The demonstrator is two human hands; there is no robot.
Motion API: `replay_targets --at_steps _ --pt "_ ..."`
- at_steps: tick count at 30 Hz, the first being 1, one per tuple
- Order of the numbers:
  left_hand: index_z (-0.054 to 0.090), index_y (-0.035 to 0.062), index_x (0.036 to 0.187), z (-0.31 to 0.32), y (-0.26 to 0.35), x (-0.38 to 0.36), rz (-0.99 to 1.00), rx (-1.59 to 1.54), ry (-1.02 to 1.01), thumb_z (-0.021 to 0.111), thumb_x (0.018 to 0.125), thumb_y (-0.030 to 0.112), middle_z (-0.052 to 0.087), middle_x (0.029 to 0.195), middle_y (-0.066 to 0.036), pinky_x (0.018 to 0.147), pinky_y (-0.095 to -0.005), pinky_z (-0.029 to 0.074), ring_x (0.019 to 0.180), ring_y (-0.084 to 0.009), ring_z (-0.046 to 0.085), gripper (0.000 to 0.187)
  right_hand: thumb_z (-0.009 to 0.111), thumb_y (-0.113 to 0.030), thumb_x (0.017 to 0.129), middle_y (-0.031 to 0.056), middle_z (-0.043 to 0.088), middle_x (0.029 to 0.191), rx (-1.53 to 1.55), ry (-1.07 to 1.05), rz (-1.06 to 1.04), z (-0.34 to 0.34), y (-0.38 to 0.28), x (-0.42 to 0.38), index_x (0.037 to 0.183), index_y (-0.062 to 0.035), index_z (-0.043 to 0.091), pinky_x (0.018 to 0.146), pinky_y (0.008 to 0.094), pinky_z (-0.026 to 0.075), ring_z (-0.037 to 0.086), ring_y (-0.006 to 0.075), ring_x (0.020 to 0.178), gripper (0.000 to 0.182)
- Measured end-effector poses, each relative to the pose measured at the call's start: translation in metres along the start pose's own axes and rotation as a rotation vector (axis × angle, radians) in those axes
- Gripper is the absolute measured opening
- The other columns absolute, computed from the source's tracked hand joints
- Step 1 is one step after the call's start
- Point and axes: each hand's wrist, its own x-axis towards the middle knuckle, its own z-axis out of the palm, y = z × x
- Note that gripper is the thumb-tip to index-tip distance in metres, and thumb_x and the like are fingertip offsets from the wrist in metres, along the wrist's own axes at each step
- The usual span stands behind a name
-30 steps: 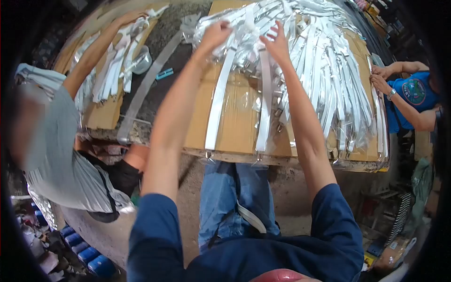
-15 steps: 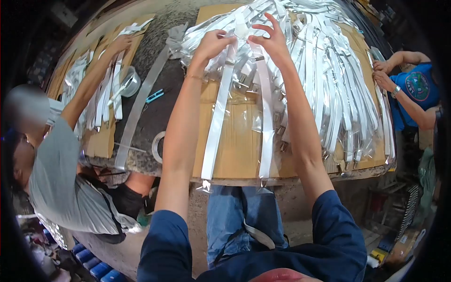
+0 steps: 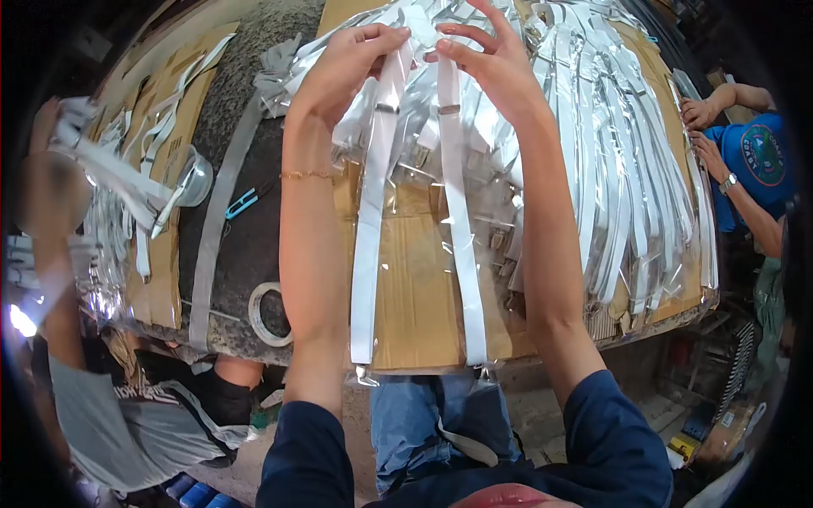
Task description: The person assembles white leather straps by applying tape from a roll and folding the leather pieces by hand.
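A pair of white suspenders in clear plastic lies with two straps stretched toward me over the cardboard. Metal clips hang at their near ends, by the table edge. My left hand pinches the far end of the left strap between thumb and fingers. At the top of the right strap, my right hand has thumb and forefinger closed on it, its other fingers raised. Just beyond both hands the straps meet at a white joining piece. A large heap of white packaged suspenders lies beyond and to the right.
On the left are a roll of tape, blue thread snips, a clear plastic cup and a long grey-white strap. A person in a grey shirt lifts white straps there. Another person in a blue shirt works at the right edge.
The view has shifted slightly, and the suspenders sit a little nearer me. Both my hands keep their hold. The person on the left has raised a bunch of white straps off the cardboard.
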Motion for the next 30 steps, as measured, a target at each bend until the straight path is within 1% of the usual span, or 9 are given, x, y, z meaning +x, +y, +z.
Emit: replay_targets --at_steps 3,5,7,11,14,21,24,27,30 --pt "0.066 -0.0006 0.101 0.010 0.010 -0.007 -0.019 -0.009 0.020 0.066 0.090 0.022 0.066 0.082 -0.004 0.066 -0.0210 0.048 0.071 -0.0079 0.060 0.026 0.073 0.009 0.072 0.0194 0.057 0.117 0.042 0.042 -0.044 0.011 -0.020 -0.008 0.148 -0.0076 0.023 0.081 0.0352 0.056 0.061 0.0263 0.103 0.092" --pt "0.066 -0.0017 0.102 0.013 0.018 -0.010 -0.102 -0.009 -0.009 0.067 0.089 0.023 0.065 0.081 -0.003 0.067 -0.0200 0.047 0.072 -0.0071 0.059 0.028 0.073 0.008 0.074 0.0194 0.056 0.118 -0.161 0.036 -0.077 0.013 -0.039 -0.015 0.149 -0.0085 0.023 0.079 0.0346 0.056 0.061 0.0250 0.100 0.092" --pt "0.066 -0.0013 0.101 0.012 0.024 -0.014 -0.067 0.038 -0.011 0.070 0.087 0.023 0.065 0.084 -0.002 0.068 -0.0207 0.046 0.074 -0.0067 0.058 0.028 0.073 0.007 0.074 0.0189 0.055 0.119 -0.156 0.045 0.029 0.023 -0.069 -0.029 0.149 -0.0091 0.023 0.078 0.0326 0.056 0.060 0.0237 0.097 0.092" --pt "0.067 -0.0015 0.100 0.035 0.048 -0.025 0.198 0.066 0.078 0.075 0.082 0.017 0.068 0.086 -0.004 0.073 -0.0217 0.047 0.081 -0.0088 0.061 0.027 0.077 0.003 0.073 0.0191 0.055 0.120 -0.318 0.025 0.104 0.024 -0.096 -0.038 0.150 -0.0113 0.023 0.078 0.0311 0.055 0.061 0.0237 0.097 0.095" --pt "0.067 -0.0012 0.098 0.040 0.056 -0.028 0.312 0.056 0.157 0.075 0.082 0.010 0.069 0.090 -0.006 0.073 -0.0223 0.049 0.081 -0.0084 0.063 0.021 0.079 0.002 0.072 0.0185 0.056 0.122 -0.349 0.115 -0.122 0.033 -0.106 -0.044 0.148 -0.0086 0.025 0.078 0.0298 0.055 0.063 0.0212 0.097 0.094" --pt "0.067 -0.0025 0.094 0.043 0.068 -0.034 0.312 -0.022 0.119 0.077 0.079 0.009 0.070 0.087 -0.008 0.073 -0.0226 0.050 0.078 -0.0097 0.065 0.021 0.075 0.008 0.075 0.0221 0.054 0.121 -0.107 0.135 -0.224 0.034 -0.101 -0.040 0.148 -0.0064 0.022 0.077 0.0275 0.057 0.066 0.0191 0.090 0.091" --pt "0.068 -0.0036 0.098 0.047 0.073 -0.037 0.291 -0.013 0.112 0.077 0.080 0.010 0.071 0.087 -0.008 0.072 -0.0228 0.051 0.076 -0.0110 0.066 0.025 0.073 0.013 0.074 0.0222 0.053 0.120 -0.145 0.089 -0.315 0.046 -0.112 -0.051 0.149 -0.0090 0.020 0.076 0.0262 0.057 0.066 0.0185 0.088 0.094" --pt "0.067 -0.0042 0.105 0.050 0.080 -0.043 0.254 0.048 0.213 0.077 0.080 0.011 0.071 0.087 -0.009 0.072 -0.0224 0.051 0.074 -0.0119 0.066 0.032 0.072 0.017 0.071 0.0204 0.052 0.119 -0.439 0.190 -0.352 0.059 -0.120 -0.058 0.149 -0.0119 0.021 0.073 0.0258 0.057 0.066 0.0182 0.087 0.098" --pt "0.067 -0.0051 0.109 0.050 0.083 -0.044 0.166 -0.017 0.222 0.078 0.080 0.013 0.071 0.088 -0.010 0.073 -0.0235 0.050 0.078 -0.0126 0.067 0.036 0.072 0.019 0.068 0.0202 0.052 0.118 -0.336 0.105 -0.406 0.051 -0.121 -0.057 0.149 -0.0140 0.023 0.071 0.0249 0.057 0.067 0.0174 0.084 0.101"
